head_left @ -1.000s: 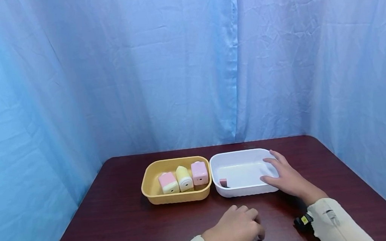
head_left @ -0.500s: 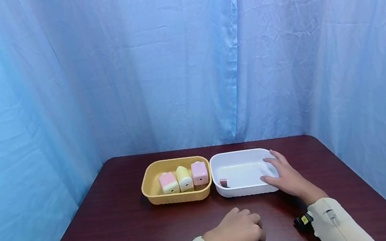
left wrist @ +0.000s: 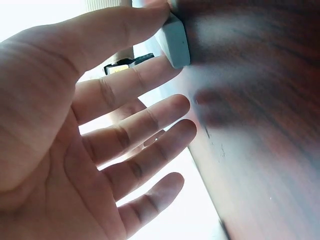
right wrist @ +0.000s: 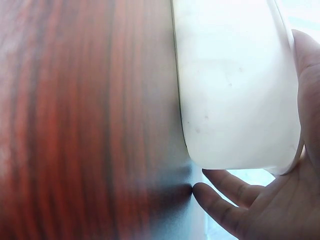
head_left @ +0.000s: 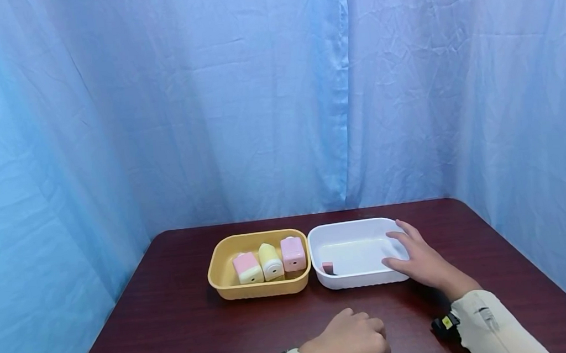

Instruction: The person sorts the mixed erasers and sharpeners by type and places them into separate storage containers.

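In the left wrist view, my left hand [left wrist: 95, 115] pinches a small grey-white block [left wrist: 175, 41] between thumb and index finger. Its other fingers extend, and the block is at the dark tabletop. The head view shows the back of this left hand [head_left: 348, 342] near the front edge, mostly hiding the block. My right hand [head_left: 421, 260] holds the right end of a white plastic bin [head_left: 356, 281]. In the right wrist view, the thumb lies along the bin's rim and the fingers bend round its end. A pink block [head_left: 327, 267] lies in the bin's front left corner.
Left of the white bin, touching it, a yellow bin [head_left: 259, 291] holds a pink-and-cream sharpener-like block [head_left: 247, 267], a yellow pencil-shaped one [head_left: 271, 261] and a lilac one [head_left: 293, 253]. The dark wooden table [head_left: 175, 329] is bordered by blue curtains [head_left: 267, 100].
My left hand has shifted slightly down and to the right, low over the table. The right hand and both bins have stayed in place.
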### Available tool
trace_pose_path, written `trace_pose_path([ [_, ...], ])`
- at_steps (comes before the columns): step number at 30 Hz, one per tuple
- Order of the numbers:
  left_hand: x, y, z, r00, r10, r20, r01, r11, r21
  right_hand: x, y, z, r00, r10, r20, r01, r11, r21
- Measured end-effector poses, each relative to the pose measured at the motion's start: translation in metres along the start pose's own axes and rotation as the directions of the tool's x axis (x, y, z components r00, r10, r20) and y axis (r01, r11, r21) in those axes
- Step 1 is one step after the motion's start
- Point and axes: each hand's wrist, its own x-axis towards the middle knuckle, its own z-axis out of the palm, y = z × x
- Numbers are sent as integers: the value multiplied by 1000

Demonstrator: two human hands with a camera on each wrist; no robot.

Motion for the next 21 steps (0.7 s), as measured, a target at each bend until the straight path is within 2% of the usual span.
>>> trace_pose_path([
  [8,1,0,2,1000,10,-17,-10,1000,16,0,-2,-1,1000,-3,0,3,1000,3],
  [15,2,1,4,999,30,-41,-27,996,80,-1,-4,-2,1000,2,4,-2,1000,5],
  [21,2,1,3,998,39,-45,-34,995,92,-1,-5,-2,1000,-5,3,5,1000,-3],
])
